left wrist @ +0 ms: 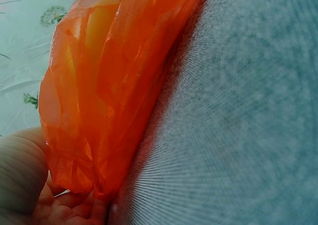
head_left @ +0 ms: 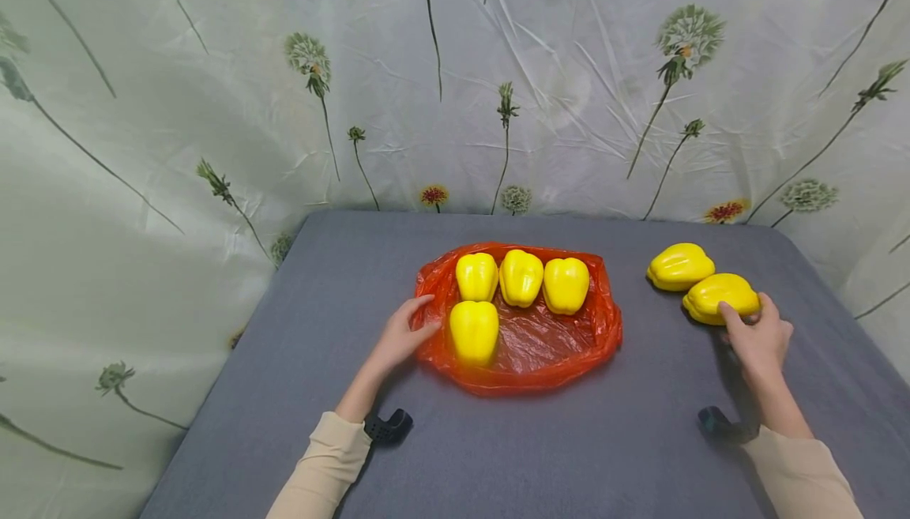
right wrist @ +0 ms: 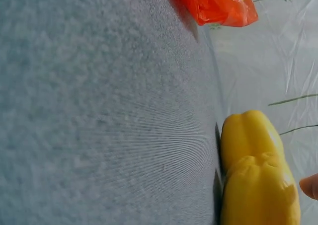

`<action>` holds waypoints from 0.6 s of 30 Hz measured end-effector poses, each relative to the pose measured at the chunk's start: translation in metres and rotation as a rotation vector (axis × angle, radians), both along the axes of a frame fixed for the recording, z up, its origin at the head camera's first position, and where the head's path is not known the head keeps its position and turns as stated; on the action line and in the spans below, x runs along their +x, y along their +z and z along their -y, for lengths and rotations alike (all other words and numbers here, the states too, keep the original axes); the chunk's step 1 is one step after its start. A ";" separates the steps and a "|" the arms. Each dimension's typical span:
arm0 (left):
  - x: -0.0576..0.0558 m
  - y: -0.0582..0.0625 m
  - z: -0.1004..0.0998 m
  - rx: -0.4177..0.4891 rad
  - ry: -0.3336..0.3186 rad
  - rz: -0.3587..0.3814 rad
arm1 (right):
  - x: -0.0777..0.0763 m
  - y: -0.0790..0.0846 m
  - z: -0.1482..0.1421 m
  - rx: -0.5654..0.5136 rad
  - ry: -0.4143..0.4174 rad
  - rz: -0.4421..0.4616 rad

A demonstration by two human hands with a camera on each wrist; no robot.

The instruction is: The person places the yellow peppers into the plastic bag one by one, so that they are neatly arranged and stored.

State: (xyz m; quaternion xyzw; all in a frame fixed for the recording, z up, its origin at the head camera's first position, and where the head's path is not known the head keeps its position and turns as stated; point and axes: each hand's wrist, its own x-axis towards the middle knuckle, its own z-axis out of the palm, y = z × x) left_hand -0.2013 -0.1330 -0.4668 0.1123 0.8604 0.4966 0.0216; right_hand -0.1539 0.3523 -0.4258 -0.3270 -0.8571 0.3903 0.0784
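A red plastic bag (head_left: pixel 533 378) lies spread open with several yellow bell peppers (head_left: pixel 522 278) standing inside it. At its left edge, my left hand (head_left: pixel 398 341) holds the bag's rim between thumb and fingers. The left wrist view shows the red plastic (left wrist: pixel 114 86) narrowing down into the fingers. On the right, my right hand (head_left: pixel 761 341) is at the nearer of two yellow bell peppers (head_left: pixel 721 296) lying on their sides. In the right wrist view a fingertip (right wrist: pixel 310 186) stands a small gap away from that pepper (right wrist: pixel 261 195).
The second loose pepper (head_left: pixel 680 266) lies just behind the nearer one, close against it. A grey cloth-covered table (head_left: pixel 540 456) carries everything. Behind it hangs a pale curtain (head_left: pixel 398 108) with a dandelion print.
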 end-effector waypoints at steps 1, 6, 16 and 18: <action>0.000 0.000 0.000 0.001 -0.003 -0.007 | -0.001 -0.001 0.000 -0.021 0.001 -0.005; 0.000 0.000 -0.001 -0.003 -0.008 -0.006 | -0.004 -0.005 -0.002 -0.129 0.025 -0.052; -0.001 -0.001 0.000 -0.007 0.001 -0.005 | -0.008 -0.012 0.000 -0.189 0.090 -0.119; 0.000 -0.001 0.001 -0.009 0.002 0.004 | -0.008 -0.014 0.002 -0.169 0.100 -0.132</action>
